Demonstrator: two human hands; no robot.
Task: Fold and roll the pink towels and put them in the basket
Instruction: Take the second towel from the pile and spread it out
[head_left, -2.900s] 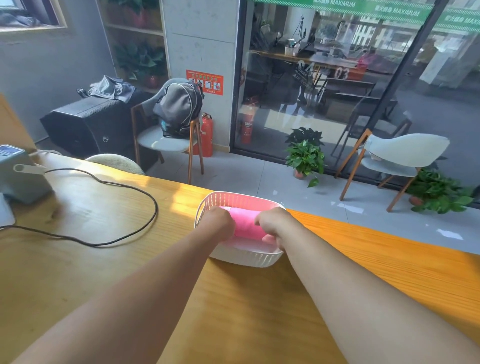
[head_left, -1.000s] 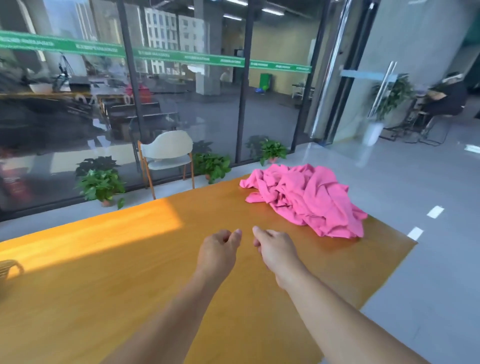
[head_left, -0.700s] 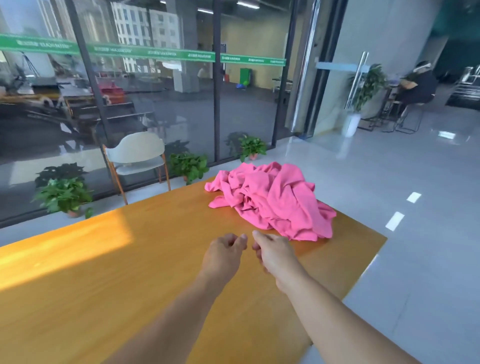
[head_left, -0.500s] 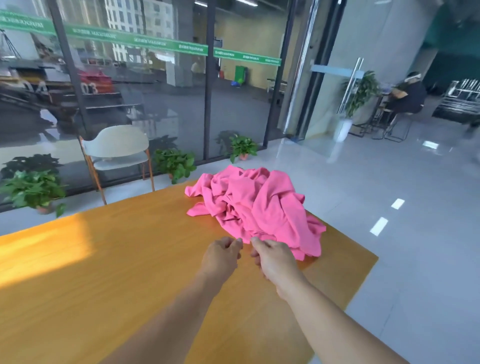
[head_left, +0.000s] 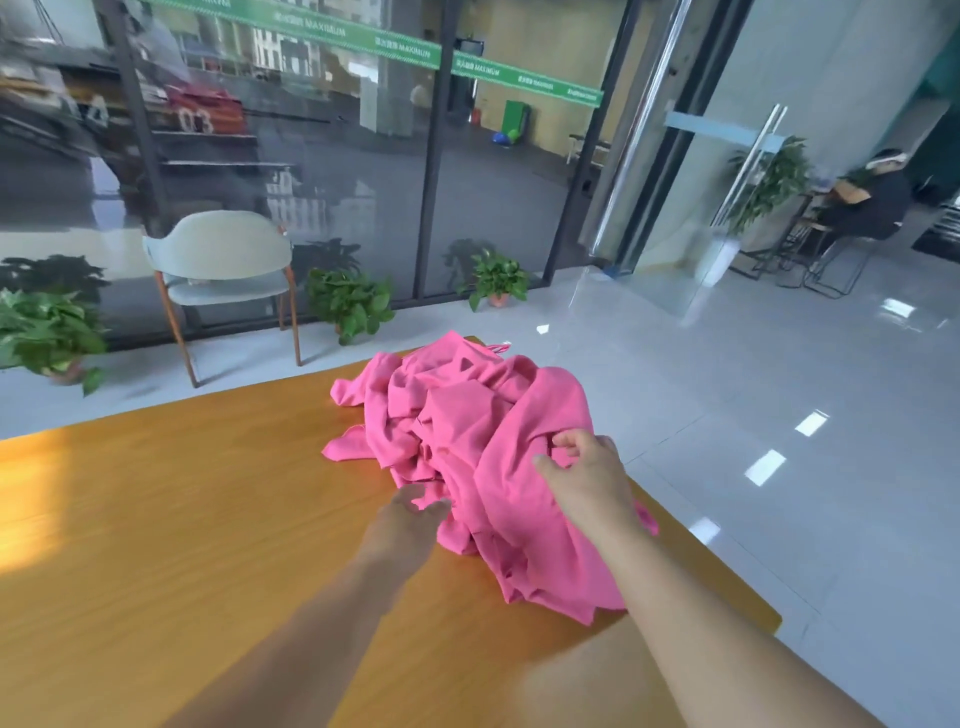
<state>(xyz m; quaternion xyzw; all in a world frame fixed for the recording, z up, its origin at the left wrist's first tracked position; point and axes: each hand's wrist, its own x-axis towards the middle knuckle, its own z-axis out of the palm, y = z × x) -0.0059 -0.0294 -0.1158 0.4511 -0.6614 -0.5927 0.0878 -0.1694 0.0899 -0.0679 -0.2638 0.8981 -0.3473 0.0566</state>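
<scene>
Hands (head_left: 589, 480) (2, fingers loose) on pink towels (head_left: 467, 431)

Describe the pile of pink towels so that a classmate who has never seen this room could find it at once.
Start at the long orange wooden table in front of the glass wall. Follow it to its far right corner, beside the grey tiled floor. There lies the crumpled heap of pink towels, the only bright pink, soft thing on the tabletop, with the person's right hand resting on it.
</scene>
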